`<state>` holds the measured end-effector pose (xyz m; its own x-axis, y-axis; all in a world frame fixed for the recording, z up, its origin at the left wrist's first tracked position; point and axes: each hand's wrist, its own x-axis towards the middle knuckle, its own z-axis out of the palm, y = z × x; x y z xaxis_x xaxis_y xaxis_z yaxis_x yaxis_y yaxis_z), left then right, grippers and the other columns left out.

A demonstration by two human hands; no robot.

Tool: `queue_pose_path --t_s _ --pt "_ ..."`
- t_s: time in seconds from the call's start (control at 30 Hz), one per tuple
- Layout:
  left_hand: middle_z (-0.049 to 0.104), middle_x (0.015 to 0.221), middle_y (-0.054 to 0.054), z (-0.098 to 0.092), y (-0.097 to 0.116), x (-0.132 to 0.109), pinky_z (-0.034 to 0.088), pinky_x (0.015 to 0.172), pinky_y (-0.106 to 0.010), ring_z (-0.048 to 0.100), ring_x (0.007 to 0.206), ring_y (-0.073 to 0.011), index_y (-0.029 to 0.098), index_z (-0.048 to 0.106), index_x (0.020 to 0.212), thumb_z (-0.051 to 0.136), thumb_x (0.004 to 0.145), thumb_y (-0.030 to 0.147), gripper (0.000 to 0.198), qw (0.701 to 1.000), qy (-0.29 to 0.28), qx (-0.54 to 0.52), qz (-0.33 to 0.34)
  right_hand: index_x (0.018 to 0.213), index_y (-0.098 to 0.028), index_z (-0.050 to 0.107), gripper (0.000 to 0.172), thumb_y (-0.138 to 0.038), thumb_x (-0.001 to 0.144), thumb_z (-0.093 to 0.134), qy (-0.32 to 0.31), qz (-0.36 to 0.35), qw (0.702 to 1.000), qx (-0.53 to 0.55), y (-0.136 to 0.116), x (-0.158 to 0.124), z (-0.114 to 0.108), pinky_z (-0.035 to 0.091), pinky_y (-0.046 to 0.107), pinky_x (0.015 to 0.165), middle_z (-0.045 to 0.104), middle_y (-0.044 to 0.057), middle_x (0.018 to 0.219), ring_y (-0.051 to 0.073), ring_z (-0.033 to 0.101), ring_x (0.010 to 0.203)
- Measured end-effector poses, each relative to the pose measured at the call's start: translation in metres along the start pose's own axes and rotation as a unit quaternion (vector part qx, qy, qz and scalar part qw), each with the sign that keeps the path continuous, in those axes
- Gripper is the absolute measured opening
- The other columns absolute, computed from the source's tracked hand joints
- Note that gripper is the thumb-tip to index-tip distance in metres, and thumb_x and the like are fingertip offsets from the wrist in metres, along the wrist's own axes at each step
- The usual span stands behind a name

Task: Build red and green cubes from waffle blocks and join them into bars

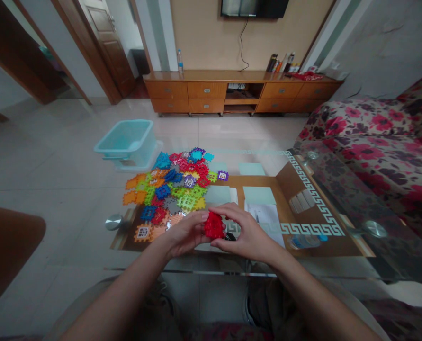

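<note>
A red plastic building piece is gripped from both sides over the near edge of a glass table. My left hand curls its fingers round the piece's left side. My right hand closes on its right side, and a small black part shows just under its fingers. Just beyond my hands lies a heap of several coloured interlocking tiles, red, blue, green, orange and purple, spread across the table's left half.
A light-blue plastic bin stands on the floor beyond the tiles. A floral sofa runs along the right. A plastic bottle and papers lie under the glass. A wooden TV cabinet lines the far wall.
</note>
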<state>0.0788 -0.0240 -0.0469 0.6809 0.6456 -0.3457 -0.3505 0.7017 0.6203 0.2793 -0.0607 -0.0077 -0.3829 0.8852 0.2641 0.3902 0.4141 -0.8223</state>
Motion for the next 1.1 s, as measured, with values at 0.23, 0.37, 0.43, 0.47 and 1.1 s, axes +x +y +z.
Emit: queue_pose_path --t_s 0.23,0.37,0.43,0.47,1.1 --pt "0.070 0.099 -0.008 0.006 0.002 0.002 0.058 0.077 -0.033 0.069 0.087 -0.0182 0.018 0.062 0.106 0.077 0.081 0.044 0.039 0.998 0.034 0.058 0.008 0.121 -0.025 0.066 0.051 -0.022 0.073 0.081 0.030 0.005 0.999 -0.033 0.003 0.002 -0.005 0.050 0.039 0.092 0.070 0.006 0.111 0.023 0.063 0.103" --pt "0.068 0.099 -0.006 0.000 0.007 0.004 0.056 0.079 -0.032 0.067 0.083 -0.0156 0.018 0.058 0.107 0.079 0.078 0.045 0.045 0.965 0.080 0.230 0.096 0.122 -0.023 0.066 0.049 -0.019 0.075 0.078 0.009 0.029 0.995 -0.092 0.009 0.001 -0.011 0.051 0.038 0.090 0.067 0.007 0.108 0.023 0.062 0.102" --pt "0.068 0.103 -0.007 -0.006 0.008 0.003 0.056 0.081 -0.033 0.067 0.086 -0.0171 0.018 0.057 0.116 0.083 0.074 0.040 0.054 0.920 0.071 0.363 0.131 0.122 -0.022 0.065 0.049 -0.016 0.075 0.077 -0.010 0.044 0.992 -0.121 0.014 0.000 -0.011 0.051 0.038 0.090 0.066 0.008 0.108 0.024 0.061 0.102" --pt "0.068 0.105 -0.008 -0.009 0.007 0.003 0.056 0.082 -0.034 0.067 0.088 -0.0182 0.019 0.055 0.122 0.085 0.072 0.038 0.062 0.893 0.061 0.422 0.143 0.122 -0.021 0.065 0.050 -0.015 0.074 0.076 -0.021 0.050 0.990 -0.130 0.016 0.000 -0.010 0.051 0.039 0.090 0.065 0.008 0.108 0.024 0.060 0.102" --pt "0.069 0.105 -0.008 -0.008 0.011 -0.001 0.048 0.084 -0.032 0.062 0.089 -0.0211 0.025 0.068 0.123 0.075 0.079 0.028 0.044 0.748 0.032 0.608 0.265 0.133 -0.023 0.057 0.056 -0.015 0.080 0.073 -0.022 0.018 0.993 -0.116 0.033 -0.006 0.004 0.050 0.044 0.099 0.061 0.011 0.121 0.026 0.059 0.114"
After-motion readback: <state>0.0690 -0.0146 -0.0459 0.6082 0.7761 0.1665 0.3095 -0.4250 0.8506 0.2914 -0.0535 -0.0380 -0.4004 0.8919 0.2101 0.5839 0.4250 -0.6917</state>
